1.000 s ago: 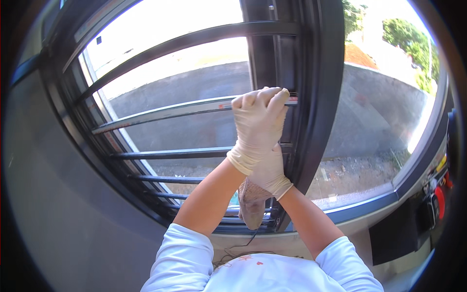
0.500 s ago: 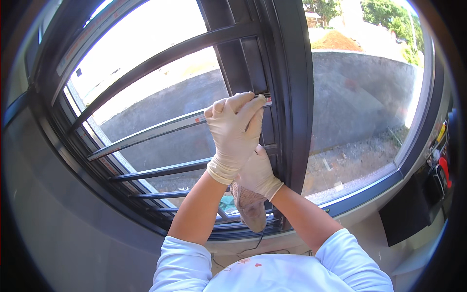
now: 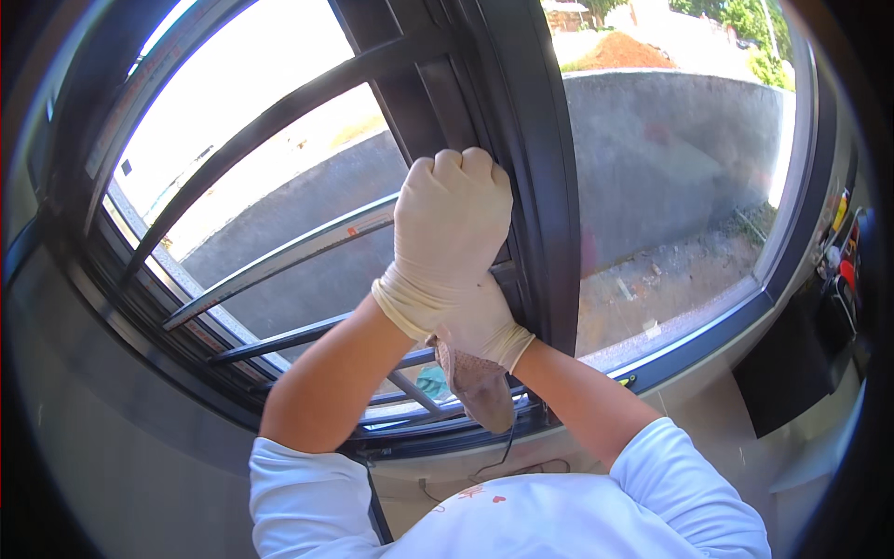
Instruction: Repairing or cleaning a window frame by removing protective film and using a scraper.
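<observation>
our cream-gloved left hand is clenched over the dark metal window mullion, our right hand pinches a brownish worn cloth just below; crowded grips may drop it.

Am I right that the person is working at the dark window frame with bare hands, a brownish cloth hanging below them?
Not quite: the head view shows both hands in pale gloves, the left hand over the right hand at the dark window frame. The brownish cloth does hang below them.
</observation>
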A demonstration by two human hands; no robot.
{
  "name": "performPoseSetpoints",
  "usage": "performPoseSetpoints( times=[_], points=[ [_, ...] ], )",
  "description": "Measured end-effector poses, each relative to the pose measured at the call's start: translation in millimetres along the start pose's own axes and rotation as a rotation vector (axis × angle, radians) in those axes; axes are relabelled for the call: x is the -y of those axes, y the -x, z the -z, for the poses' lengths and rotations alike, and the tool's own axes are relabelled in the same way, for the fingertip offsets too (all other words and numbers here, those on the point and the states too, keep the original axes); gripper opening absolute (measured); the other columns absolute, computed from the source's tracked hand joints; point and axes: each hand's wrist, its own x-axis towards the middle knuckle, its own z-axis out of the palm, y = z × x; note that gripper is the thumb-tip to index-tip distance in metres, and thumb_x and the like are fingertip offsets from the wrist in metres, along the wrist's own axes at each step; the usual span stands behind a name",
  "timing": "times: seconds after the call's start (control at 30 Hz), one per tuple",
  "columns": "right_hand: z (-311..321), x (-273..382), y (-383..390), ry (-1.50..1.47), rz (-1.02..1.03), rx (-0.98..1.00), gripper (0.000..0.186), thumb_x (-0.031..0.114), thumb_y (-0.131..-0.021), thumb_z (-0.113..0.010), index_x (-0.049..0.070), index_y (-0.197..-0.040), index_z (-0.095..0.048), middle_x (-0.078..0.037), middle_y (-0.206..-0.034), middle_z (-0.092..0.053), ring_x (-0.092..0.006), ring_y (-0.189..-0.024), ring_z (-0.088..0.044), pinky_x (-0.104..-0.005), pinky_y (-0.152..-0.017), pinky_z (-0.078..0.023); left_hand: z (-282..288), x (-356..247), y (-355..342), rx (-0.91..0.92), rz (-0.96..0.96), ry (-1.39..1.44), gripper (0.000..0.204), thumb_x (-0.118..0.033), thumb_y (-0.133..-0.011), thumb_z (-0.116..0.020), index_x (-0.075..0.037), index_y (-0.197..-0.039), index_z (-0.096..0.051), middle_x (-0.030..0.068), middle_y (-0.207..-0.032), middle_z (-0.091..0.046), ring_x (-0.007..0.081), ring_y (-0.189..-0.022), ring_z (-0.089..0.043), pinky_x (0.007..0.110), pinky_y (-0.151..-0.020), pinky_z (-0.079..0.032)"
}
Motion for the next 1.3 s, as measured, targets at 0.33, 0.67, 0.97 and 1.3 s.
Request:
performPoseSetpoints(
  times=[0.33,0.67,0.97,1.3],
  points=[
    [45.8,2.2,-8.4,0.022,-0.025,0.042,0.026,0.026,-0.086,-0.057,0.015,-0.109,-0.056,-0.002,-0.095,-0.054,-0.0179,-0.095,-0.050,-0.0351,-0.087,-0.036,-14.5,13.0,-3.9,-0.116,-0.266,-0.104,0.012,-0.018,-0.061,-0.064,-0.014,-0.062,-0.053,0.0007,-0.066,-0.040,0.0152,-0.064,-0.043,0.029,-0.054,-0.032],
    [38.0,0.6,-8.1,0.057,-0.012,-0.016,0.035,0.025,-0.084,-0.059,0.015,-0.116,-0.051,-0.002,-0.096,-0.049,-0.0172,-0.094,-0.048,-0.0340,-0.088,-0.036,-23.9,26.2,1.9,-0.079,-0.262,0.091,0.015,-0.016,-0.063,-0.066,-0.012,-0.073,-0.056,0.0025,-0.074,-0.048,0.0182,-0.068,-0.048,0.031,-0.058,-0.040],
    [36.3,-0.4,-6.7,0.096,0.011,0.004,0.037,0.024,-0.085,-0.055,0.013,-0.120,-0.050,-0.002,-0.097,-0.048,-0.0167,-0.097,-0.047,-0.0331,-0.089,-0.035,-28.2,27.7,12.3,-0.126,0.046,0.553,0.018,-0.004,-0.072,-0.070,-0.009,-0.087,-0.062,0.0050,-0.086,-0.055,0.0226,-0.077,-0.054,0.034,-0.066,-0.049],
    [32.5,-2.6,-5.7,0.068,0.029,-0.002,0.036,0.022,-0.088,-0.052,0.013,-0.122,-0.050,-0.003,-0.100,-0.048,-0.0162,-0.098,-0.047,-0.0331,-0.090,-0.036,-26.7,27.0,15.3,-0.174,-0.028,0.493,0.036,-0.014,-0.070,-0.080,-0.008,-0.104,-0.068,0.0019,-0.084,-0.054,0.0189,-0.076,-0.051,0.031,-0.062,-0.043]
  ],
)
